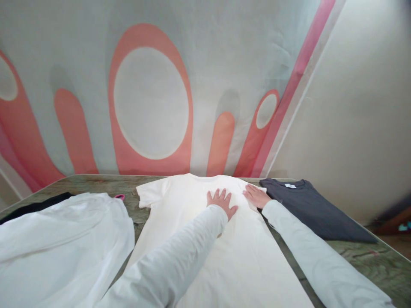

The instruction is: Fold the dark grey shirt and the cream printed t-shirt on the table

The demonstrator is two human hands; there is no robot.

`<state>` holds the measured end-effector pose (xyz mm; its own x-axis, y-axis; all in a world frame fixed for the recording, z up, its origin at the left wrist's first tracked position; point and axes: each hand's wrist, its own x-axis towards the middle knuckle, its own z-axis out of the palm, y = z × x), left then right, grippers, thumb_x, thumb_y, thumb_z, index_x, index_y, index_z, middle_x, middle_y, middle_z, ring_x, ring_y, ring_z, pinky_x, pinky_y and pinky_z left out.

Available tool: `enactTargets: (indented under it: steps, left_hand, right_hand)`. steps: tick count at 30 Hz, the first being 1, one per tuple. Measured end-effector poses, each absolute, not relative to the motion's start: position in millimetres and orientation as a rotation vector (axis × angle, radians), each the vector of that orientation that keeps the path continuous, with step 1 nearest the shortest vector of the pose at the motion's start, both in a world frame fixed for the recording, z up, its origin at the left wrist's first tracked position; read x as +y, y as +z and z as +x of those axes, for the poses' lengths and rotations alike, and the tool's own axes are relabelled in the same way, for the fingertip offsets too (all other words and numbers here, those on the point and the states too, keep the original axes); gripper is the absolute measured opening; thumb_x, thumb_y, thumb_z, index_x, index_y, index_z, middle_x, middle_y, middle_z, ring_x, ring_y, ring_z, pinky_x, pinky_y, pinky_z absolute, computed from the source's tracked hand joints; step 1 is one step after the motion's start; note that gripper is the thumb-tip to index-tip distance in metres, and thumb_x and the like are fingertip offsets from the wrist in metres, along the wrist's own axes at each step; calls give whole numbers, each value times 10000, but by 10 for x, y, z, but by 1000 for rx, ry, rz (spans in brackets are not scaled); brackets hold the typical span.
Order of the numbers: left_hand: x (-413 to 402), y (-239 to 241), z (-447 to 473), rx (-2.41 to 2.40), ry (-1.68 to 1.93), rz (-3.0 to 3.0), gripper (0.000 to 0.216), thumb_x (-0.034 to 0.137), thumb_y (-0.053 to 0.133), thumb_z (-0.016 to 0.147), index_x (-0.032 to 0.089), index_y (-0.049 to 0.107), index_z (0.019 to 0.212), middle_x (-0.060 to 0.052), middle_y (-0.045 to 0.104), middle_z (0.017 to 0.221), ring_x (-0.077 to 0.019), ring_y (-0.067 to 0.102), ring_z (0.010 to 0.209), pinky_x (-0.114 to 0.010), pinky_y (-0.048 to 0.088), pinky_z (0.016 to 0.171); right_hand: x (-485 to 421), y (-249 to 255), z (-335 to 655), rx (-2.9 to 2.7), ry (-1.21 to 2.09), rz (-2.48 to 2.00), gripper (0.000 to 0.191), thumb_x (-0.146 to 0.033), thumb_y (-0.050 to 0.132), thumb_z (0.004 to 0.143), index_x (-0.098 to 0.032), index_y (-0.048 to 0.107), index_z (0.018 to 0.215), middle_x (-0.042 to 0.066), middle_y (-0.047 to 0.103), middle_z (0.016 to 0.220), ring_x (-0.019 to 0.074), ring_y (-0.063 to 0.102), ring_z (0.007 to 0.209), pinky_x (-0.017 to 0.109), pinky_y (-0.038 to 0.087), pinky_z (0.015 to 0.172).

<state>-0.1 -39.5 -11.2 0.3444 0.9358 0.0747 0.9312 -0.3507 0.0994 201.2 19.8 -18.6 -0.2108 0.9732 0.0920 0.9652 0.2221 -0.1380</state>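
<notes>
A white T-shirt (192,214) lies spread out on the wooden table, its neckline toward the far edge. My left hand (222,202) rests on the upper chest of the shirt with its fingers spread. Flat near the shirt's right shoulder and sleeve lies my right hand (257,196), fingers stretched out and pointing left. Neither hand grips the cloth. The right sleeve is partly covered by my right hand, while the left sleeve lies out to the side.
To the right is a folded dark grey T-shirt (308,209) with a white neck label. Heaped white clothing (70,239) lies at the left, over a black garment (35,207). The wood-patterned table (369,261) meets a wall with a pink printed backdrop (150,164).
</notes>
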Motion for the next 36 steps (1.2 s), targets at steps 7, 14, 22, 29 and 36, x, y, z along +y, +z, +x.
enactTargets:
  steps: [7,14,22,29,36]
  left_hand:
    - [-389,-113,-8,1769,175,2558,683,650,95,757,305,218,1334,14,116,1422,-295,54,1282,-589,30,959]
    - [-375,-106,0,1765,151,2561,680,649,86,761,307,197,1338,18,103,1424,-287,45,1283,-581,29,962]
    - [-386,-94,8,1747,150,2562,682,647,104,766,291,203,1339,2,107,1425,-300,45,1280,-574,25,965]
    - [-275,-163,-17,1641,124,2569,600,623,173,778,361,222,1316,32,122,1422,-302,74,1278,-556,51,974]
    - [-95,-160,-91,1552,66,2549,446,392,290,823,412,285,1268,64,172,1408,-277,128,1270,-559,139,956]
  right_hand:
    - [265,39,2643,-1969,-68,-2016,312,-256,387,809,-124,562,1030,109,611,1022,168,571,898,250,414,761]
    - [269,-105,2716,-1837,-126,-2019,306,-236,459,758,-136,572,1024,93,626,960,174,567,866,259,403,762]
    - [215,-174,2542,-1897,-101,-1967,243,-223,473,745,-156,640,909,86,614,954,183,548,869,262,383,783]
    - [67,72,2390,-1847,-180,-1923,342,-120,355,765,-108,591,1013,120,561,1060,203,496,990,297,345,883]
    - [-1029,137,1404,-2530,171,-1279,432,-326,377,824,-139,448,1206,100,478,1224,199,413,1129,324,312,967]
